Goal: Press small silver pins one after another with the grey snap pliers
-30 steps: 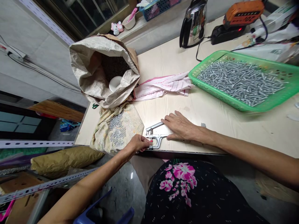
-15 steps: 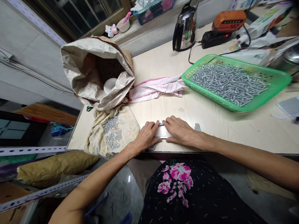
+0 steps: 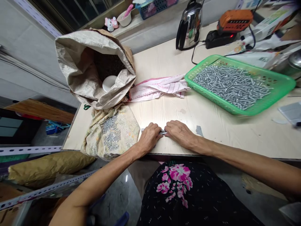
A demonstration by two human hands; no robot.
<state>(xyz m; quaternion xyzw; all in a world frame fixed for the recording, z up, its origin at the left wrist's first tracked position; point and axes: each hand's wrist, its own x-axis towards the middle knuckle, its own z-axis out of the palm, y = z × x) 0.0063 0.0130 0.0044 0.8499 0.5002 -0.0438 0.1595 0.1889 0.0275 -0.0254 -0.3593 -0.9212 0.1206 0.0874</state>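
Near the table's front edge, my left hand (image 3: pixel 150 138) and my right hand (image 3: pixel 180 133) are close together, fingers closed on thin grey metal strips (image 3: pixel 163 132). Only a short length of the strips shows between the hands, and one end pokes out past my left hand. My fingers hide the rest. To the left, small silver metal pins (image 3: pixel 112 138) lie on a crumpled yellowish floral cloth (image 3: pixel 130 125). A green plastic basket (image 3: pixel 217 99) on the right holds many more such pins.
An open woven sack (image 3: pixel 77 75) with a white bowl (image 3: pixel 109 83) inside stands at the back left. A pink-white cloth (image 3: pixel 157 90) lies behind my hands. A kettle (image 3: pixel 190 26) and an orange battery (image 3: pixel 235 21) on a charger stand at the back. A grey scrap (image 3: pixel 199 130) lies right.
The two strips, spread apart with a gap before, are now brought together between my hands. My fingers have curled in around them. The view has shifted slightly.
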